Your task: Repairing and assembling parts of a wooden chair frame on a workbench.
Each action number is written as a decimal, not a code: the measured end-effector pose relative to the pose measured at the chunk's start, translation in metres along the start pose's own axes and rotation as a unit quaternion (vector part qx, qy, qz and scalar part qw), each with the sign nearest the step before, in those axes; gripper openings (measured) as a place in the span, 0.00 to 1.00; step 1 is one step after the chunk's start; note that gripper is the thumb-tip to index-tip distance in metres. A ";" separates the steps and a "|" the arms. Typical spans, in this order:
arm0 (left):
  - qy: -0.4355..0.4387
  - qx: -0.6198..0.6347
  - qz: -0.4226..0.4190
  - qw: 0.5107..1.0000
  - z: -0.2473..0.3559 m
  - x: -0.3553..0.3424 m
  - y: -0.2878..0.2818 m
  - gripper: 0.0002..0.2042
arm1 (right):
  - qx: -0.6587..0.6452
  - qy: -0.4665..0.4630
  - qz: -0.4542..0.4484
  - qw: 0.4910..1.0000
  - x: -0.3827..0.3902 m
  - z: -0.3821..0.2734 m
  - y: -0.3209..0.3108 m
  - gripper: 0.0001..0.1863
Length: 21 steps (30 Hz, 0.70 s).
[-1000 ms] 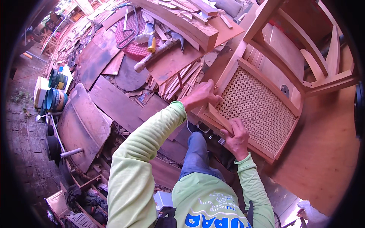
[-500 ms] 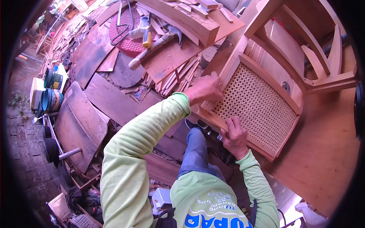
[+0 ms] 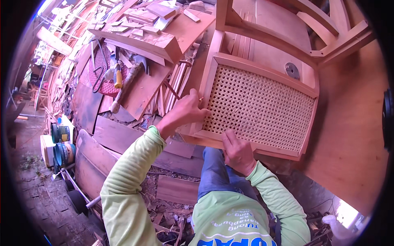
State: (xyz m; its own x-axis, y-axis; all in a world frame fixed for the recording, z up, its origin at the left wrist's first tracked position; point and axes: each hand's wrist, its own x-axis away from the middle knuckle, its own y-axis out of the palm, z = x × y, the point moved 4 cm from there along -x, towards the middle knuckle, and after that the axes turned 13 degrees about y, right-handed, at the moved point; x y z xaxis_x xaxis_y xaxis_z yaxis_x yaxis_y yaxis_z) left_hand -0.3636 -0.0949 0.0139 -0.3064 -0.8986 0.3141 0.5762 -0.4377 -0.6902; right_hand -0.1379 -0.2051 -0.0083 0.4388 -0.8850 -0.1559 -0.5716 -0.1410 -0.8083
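A wooden frame (image 3: 283, 76) with a woven cane panel (image 3: 258, 106) lies tilted in front of me, against a larger unfinished wooden chair frame (image 3: 271, 39). At the panel's left side, my left hand (image 3: 185, 114) closes on the frame's edge, its thumb toward the cane. My right hand (image 3: 239, 153) is closed on the near edge, fingertips over the rail beside the cane. The undersides of both grips are hidden.
To the left, a hammer (image 3: 141, 61), a yellow-handled tool (image 3: 118, 78) and a hacksaw (image 3: 98, 67) lie by a thick timber block (image 3: 164, 47). Scrap boards (image 3: 119, 133) cover the ground. Teal cans (image 3: 63, 153) stand at far left; a plywood sheet (image 3: 349, 123) lies right.
The view has shifted, and the cane panel now sits farther left and more level in the picture. Both hands stay at the frame's left and near edges.
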 end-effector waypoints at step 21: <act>0.240 -0.180 0.100 0.949 0.136 0.002 0.005 0.21 | 0.060 -0.007 0.068 0.996 0.012 -0.005 0.028 0.13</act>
State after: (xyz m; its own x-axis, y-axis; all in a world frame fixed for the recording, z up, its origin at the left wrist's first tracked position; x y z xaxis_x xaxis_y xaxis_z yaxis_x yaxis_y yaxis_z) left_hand -0.2584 -0.1034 0.0998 -0.5779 -0.8071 -0.1211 0.3900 -0.1428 -0.9097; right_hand -0.1520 -0.2215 -0.0301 0.3729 -0.8858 -0.2762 -0.5406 0.0345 -0.8406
